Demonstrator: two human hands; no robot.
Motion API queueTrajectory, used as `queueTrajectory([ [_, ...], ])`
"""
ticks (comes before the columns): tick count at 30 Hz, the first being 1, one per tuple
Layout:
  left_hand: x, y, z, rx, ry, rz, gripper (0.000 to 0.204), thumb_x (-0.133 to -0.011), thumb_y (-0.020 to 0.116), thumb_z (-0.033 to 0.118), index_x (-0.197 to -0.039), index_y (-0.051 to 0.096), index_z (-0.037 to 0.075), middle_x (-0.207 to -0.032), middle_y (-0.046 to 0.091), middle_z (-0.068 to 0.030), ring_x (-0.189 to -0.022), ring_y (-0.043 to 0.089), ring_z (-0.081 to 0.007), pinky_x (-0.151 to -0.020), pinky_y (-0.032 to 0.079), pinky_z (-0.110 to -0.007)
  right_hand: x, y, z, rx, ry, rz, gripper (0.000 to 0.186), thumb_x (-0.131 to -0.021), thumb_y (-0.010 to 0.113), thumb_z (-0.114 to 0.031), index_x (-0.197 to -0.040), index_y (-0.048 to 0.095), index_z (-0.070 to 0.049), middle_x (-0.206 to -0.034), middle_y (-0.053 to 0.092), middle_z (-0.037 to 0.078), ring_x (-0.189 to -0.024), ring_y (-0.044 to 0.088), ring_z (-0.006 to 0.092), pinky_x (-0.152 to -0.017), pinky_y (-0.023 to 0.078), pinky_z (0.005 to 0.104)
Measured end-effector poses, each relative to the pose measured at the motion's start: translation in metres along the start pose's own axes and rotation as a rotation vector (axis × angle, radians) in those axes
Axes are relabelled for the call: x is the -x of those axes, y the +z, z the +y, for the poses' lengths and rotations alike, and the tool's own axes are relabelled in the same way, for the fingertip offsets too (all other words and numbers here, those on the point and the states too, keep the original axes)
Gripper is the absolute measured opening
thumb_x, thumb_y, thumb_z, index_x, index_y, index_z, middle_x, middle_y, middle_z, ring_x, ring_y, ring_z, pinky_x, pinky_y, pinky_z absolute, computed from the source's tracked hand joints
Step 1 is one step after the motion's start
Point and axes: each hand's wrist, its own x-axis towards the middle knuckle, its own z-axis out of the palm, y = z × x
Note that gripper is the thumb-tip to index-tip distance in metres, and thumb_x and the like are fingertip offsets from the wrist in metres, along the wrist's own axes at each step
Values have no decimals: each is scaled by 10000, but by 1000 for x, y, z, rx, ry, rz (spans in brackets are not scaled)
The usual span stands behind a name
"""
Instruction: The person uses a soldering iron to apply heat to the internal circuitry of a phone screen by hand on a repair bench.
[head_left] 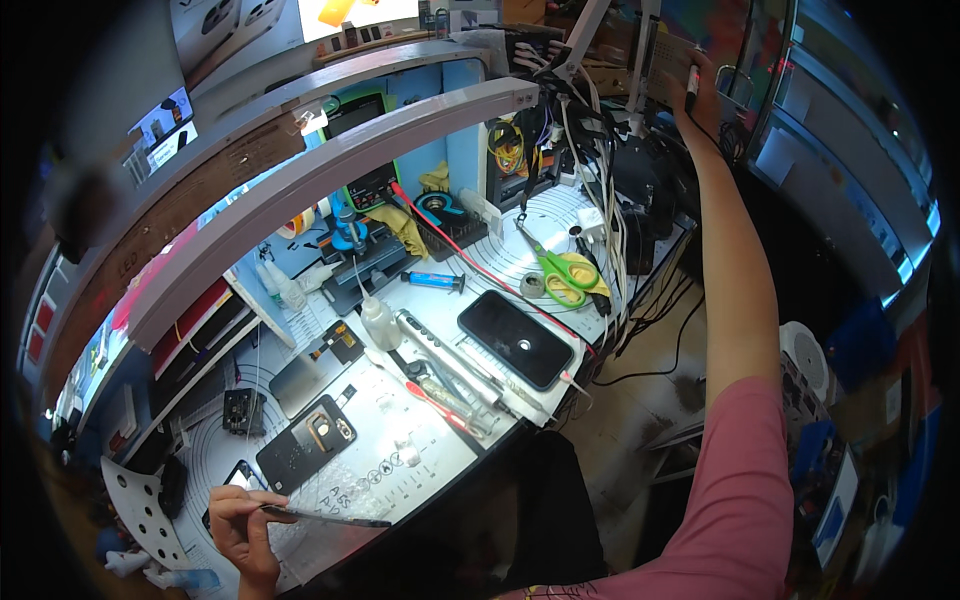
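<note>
Low at the left, my left hand [240, 528] pinches one end of a thin dark phone-like panel [335, 518], seen nearly edge-on above the mat's front edge. My right arm stretches far out to the right. Up there my right hand [697, 105] is closed round a slim pen-shaped tool [692, 88] with a black cord trailing below it. Beyond the left hand lies a dark phone body [307, 442] with its camera end to the right. A smaller lit phone [238, 482] is partly hidden behind the fingers. Clear bubble wrap [340, 495] lies beneath the panel.
A black phone [515, 338] lies at the bench's right edge, near green scissors [562, 272] and a red cable [450, 240]. A white dropper bottle [380, 322] stands mid-bench. A curved lamp bar [330, 175] crosses above. Tangled cables [590, 130] hang at the back right.
</note>
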Motion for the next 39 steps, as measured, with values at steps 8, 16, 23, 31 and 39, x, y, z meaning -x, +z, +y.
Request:
queueTrajectory([
  [8,18,6,-8,-168,48,202,55,-1002,477,23,-1054,469,11,-983,483,-147,-759,637,-211,-607,527,-276,-65,74,131,-4,34,-226,542,-959,578,-27,-1459,411,-154,-1238,642,212,-1187,634,335,-987,489,411],
  [16,13,21,11,-231,115,272,60,-979,473,-39,-1036,484,-26,-895,634,-218,-738,647,-282,-682,565,-364,-53,104,99,76,-99,-57,384,-937,618,-103,-1313,539,-94,-1095,696,192,-1012,690,302,-881,524,399],
  [23,21,14,11,-297,82,278,58,-980,511,-11,-1035,492,-19,-903,654,-231,-742,644,-278,-721,569,-383,-59,95,94,59,-258,145,256,-959,611,-159,-1168,622,-10,-1042,695,194,-967,704,278,-844,548,369],
  [31,18,6,4,-132,-2,194,71,-993,466,0,-1063,475,14,-1012,433,-115,-773,621,-191,-683,524,-279,7,-11,24,-570,116,142,601,-896,717,-32,-1400,391,-62,-1316,589,196,-1146,662,260,-950,541,346],
  [39,-5,3,3,2,-53,72,67,-985,457,-38,-1048,476,-27,-1028,447,-132,-811,686,-223,-593,640,-291,202,-116,-143,-605,85,-439,585,-844,741,66,-1320,425,-61,-1270,651,186,-1223,635,273,-1018,503,369],
])
